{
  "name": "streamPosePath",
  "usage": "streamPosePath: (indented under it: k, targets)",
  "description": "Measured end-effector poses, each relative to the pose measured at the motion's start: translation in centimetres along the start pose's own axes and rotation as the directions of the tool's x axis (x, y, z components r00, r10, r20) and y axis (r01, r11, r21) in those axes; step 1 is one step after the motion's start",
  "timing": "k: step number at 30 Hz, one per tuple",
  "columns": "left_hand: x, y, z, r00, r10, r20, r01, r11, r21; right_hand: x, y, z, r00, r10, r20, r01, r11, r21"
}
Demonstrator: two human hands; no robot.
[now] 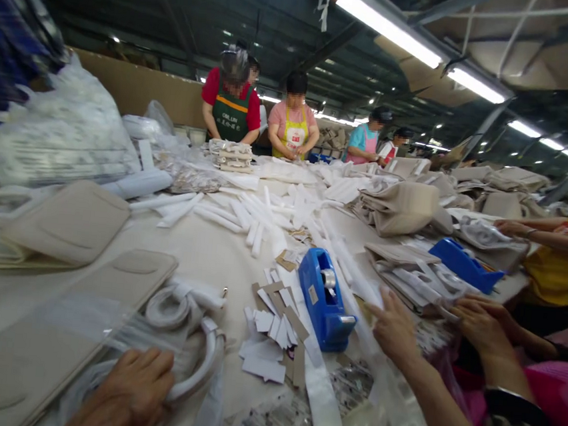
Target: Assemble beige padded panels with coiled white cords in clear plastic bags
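Note:
My left hand [129, 386], fingers curled, is at the lower left on a white-wrapped bag handle [207, 359]. The handle belongs to a flat beige bag [59, 325] lying in front of me; clear film covers part of it. Another coil of white wrapping [169, 306] lies above the hand. My right hand [396, 327] reaches forward on the right, its fingers stretched out beside a long strip of translucent plastic film [358, 280]. Whether the fingertips touch the film is blurred. A blue tape dispenser [323, 300] stands left of that hand.
White and brown card pieces [276, 326] are scattered mid-table. Printed sachets [276, 423] lie near the front edge. White wrapping tubes [243, 216] and beige bags [400, 207] are piled farther back. A co-worker's hands [485, 319] work close on the right, near a second blue dispenser [464, 264].

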State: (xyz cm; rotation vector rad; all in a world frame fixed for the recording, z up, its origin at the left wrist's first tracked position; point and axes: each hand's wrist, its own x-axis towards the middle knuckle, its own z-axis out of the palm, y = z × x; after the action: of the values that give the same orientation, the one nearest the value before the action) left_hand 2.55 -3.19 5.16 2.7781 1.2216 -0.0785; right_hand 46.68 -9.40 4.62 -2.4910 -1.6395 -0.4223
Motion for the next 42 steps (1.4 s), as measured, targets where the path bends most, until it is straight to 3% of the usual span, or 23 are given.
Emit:
streamPosePath:
  k: [1,3,4,5,7,9,13,18,21,23,29,33,37,40,42]
  targets:
    - [0.0,0.4,-0.5,1.0,-0.016,0.008,0.016,1.0,-0.018,-0.3,-0.1,-0.6,0.992,0.015,-0.121,-0.012,1.0,0.029]
    - [0.0,0.9,-1.2,0.999,-0.03,0.028,0.031,0.999,-0.03,-1.8,-0.8,-1.8,0.898,0.057,-0.437,0.009,0.989,0.147]
    - [0.0,0.9,-1.3,0.999,-0.037,0.037,0.038,0.999,-0.03,-3.0,-1.6,-2.3,0.85,0.059,-0.524,0.065,0.974,0.216]
    - [0.1,1.0,-1.2,0.998,-0.038,0.049,0.04,0.999,-0.028,-4.3,-2.8,-2.7,0.836,0.04,-0.548,0.139,0.949,0.282]
    - [0.1,0.9,-1.0,0.998,-0.038,0.059,0.039,0.999,-0.02,-7.1,-6.1,-2.9,0.907,-0.081,-0.413,0.266,0.872,0.412]
    - [0.2,0.8,-0.9,0.998,-0.031,0.057,0.032,0.999,-0.012,-9.4,-10.0,-2.3,0.935,-0.187,-0.301,0.317,0.821,0.474]
    - [0.2,1.0,-1.3,0.996,-0.036,0.078,0.037,0.999,-0.015,-10.7,-16.0,0.3,0.85,-0.41,-0.332,0.513,0.79,0.337]
    - [0.1,1.1,-1.6,0.996,-0.033,0.082,0.035,0.999,-0.03,-9.6,-17.4,2.7,0.79,-0.547,-0.276,0.583,0.81,0.066]
    - [0.0,0.9,-1.6,0.998,-0.021,0.063,0.024,0.999,-0.044,-9.3,-16.7,2.9,0.749,-0.605,-0.271,0.637,0.769,0.041]
    - [-0.1,0.8,-1.5,0.999,-0.015,0.05,0.018,0.998,-0.055,-9.1,-16.2,2.4,0.746,-0.61,-0.267,0.644,0.763,0.057]
    - [-0.1,0.8,-1.6,0.999,0.014,0.05,-0.011,0.998,-0.059,-8.4,-15.7,1.1,0.801,-0.474,-0.366,0.58,0.767,0.274]
    - [0.0,0.8,-1.6,0.999,0.018,0.048,-0.017,0.999,-0.028,-8.1,-15.8,1.4,0.868,-0.341,-0.36,0.474,0.783,0.403]
    - [0.1,0.9,-1.9,0.997,0.002,0.078,0.001,0.999,-0.038,-7.9,-15.4,0.7,0.972,-0.218,-0.093,0.231,0.784,0.577]
    - [0.1,1.1,-2.3,0.995,-0.022,0.097,0.026,0.999,-0.043,-8.3,-15.1,-0.7,0.993,-0.082,0.089,-0.004,0.712,0.702]
    - [0.1,1.3,-2.5,0.995,-0.032,0.097,0.036,0.999,-0.04,-9.1,-15.5,-1.6,0.984,-0.009,0.177,-0.135,0.605,0.785]
